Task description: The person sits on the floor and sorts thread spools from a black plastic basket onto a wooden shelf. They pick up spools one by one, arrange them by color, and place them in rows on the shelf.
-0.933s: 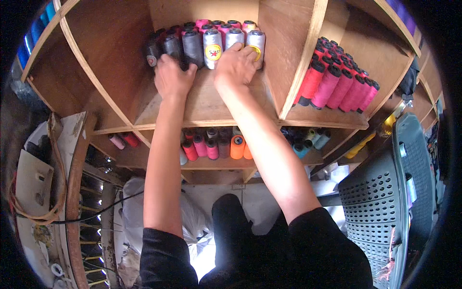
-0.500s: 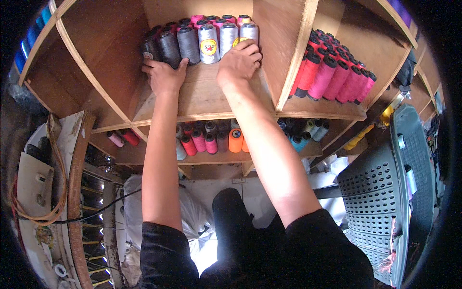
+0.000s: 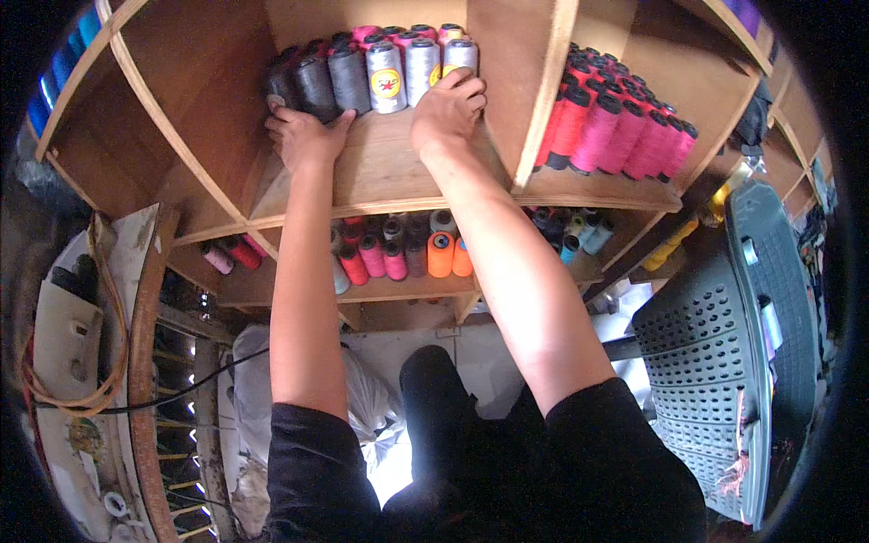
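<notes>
Thread spools stand in rows inside a wooden shelf compartment (image 3: 385, 172). The front row runs from black spools (image 3: 313, 89) at the left to silver-grey spools (image 3: 421, 77) with yellow labels at the right. Behind them, tops of pink spools (image 3: 367, 34) show. My left hand (image 3: 310, 140) is spread, thumb apart from the fingers, against the lower fronts of the black spools at the left end. My right hand (image 3: 447, 110) has its fingers bent over the rightmost grey spool (image 3: 461, 55), partly covering its label. Its thumb is hidden.
Red and pink spools (image 3: 602, 131) fill the compartment to the right. Spools in several colours, including orange ones (image 3: 441, 253), stand on the lower shelf. A perforated grey-green plastic piece (image 3: 697, 353) rises at the right. A black cable (image 3: 204, 385) crosses the left side.
The view has shifted slightly, so the shelf's right part sits further left and higher. Both hands stay against the two ends of the front row, with nearly the same grip.
</notes>
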Available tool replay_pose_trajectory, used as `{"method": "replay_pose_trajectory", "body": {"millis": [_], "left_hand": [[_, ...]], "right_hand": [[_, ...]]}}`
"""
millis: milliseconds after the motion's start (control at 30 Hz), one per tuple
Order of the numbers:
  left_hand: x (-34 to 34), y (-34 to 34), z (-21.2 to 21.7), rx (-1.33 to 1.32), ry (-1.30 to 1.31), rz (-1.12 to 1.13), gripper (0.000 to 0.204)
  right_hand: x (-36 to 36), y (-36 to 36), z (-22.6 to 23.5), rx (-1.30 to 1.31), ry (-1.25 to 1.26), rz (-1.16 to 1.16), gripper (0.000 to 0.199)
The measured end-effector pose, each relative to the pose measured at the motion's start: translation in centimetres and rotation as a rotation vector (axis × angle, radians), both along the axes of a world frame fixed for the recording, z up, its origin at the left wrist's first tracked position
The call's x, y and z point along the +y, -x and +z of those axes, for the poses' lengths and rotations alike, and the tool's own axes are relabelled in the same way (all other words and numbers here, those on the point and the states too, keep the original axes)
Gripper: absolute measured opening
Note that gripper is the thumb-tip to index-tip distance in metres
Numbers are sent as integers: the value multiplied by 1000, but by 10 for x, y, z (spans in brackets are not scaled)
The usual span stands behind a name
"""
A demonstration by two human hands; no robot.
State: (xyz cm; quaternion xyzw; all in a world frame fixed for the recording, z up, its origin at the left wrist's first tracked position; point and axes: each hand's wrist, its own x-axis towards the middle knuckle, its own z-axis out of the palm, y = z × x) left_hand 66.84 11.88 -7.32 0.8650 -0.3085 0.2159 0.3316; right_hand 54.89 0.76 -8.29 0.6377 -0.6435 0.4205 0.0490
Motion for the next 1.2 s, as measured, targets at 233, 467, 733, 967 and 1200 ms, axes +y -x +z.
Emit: {"method": "replay_pose_trajectory", "body": {"millis": [233, 467, 733, 967, 1200], "left_hand": [[24, 26, 30, -435, 914, -380, 33], [11, 211, 135, -898, 1309, -1026, 39], [-70, 444, 220, -1010, 909, -1476, 14], [-6, 640, 206, -1097, 192, -1847, 34], [-78, 707, 134, -1129, -328, -2118, 17]], "right_hand": [[89, 97, 65, 645, 17, 857, 20], [148, 300, 106, 1218, 696, 1326, 14], [210, 594, 223, 1357, 79, 234, 18], [236, 687, 203, 1149, -956, -347, 16], [182, 711, 138, 978, -1226, 42, 57]]}}
